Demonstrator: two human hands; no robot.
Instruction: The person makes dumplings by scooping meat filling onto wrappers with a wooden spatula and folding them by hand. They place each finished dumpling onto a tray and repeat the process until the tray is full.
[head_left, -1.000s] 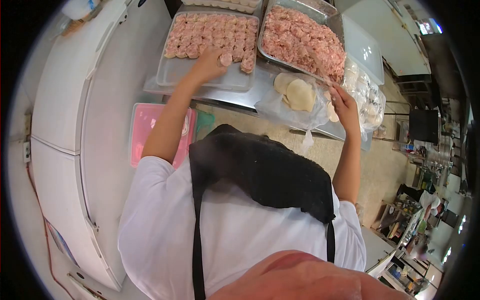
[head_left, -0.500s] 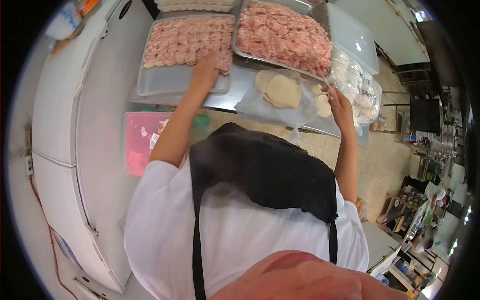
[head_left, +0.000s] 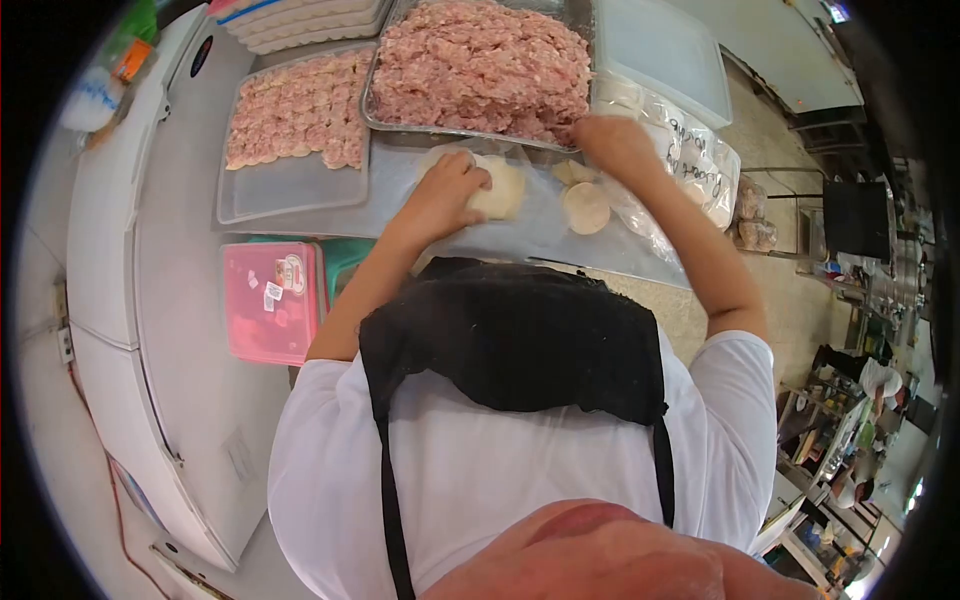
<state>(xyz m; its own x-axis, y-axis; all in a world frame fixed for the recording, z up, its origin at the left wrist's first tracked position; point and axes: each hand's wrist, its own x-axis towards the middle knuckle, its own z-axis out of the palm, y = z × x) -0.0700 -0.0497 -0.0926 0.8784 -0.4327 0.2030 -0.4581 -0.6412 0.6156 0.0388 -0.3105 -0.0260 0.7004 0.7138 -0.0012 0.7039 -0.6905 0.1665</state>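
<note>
My left hand [head_left: 450, 198] is closed, thumb and fingers curled at the edge of a stack of round dough wrappers [head_left: 503, 192] lying on clear plastic. At the front right corner of a deep metal tray of ground meat [head_left: 480, 70], my right hand [head_left: 610, 143] is bent over with its fingers closed. Whatever it grips is hidden behind the hand. A few loose dough wrappers [head_left: 586, 208] rest between my hands. To the left, a plastic tray [head_left: 290, 195] bears rows of meat-topped wrappers [head_left: 297, 105], with its front strip bare.
Stacked white trays [head_left: 310, 25] stand at the back left. Bagged wrappers [head_left: 690, 150] and a translucent plastic lid [head_left: 665, 55] are at the right. A pink container [head_left: 268, 305] sits below the table's front edge, beside a white refrigerator [head_left: 190, 300]. Other people are far right.
My left hand has left the meat-topped rows and moved right to the wrapper stack. My right hand, which held a thin stick-like tool, has moved up to the meat tray's corner. The view has shifted.
</note>
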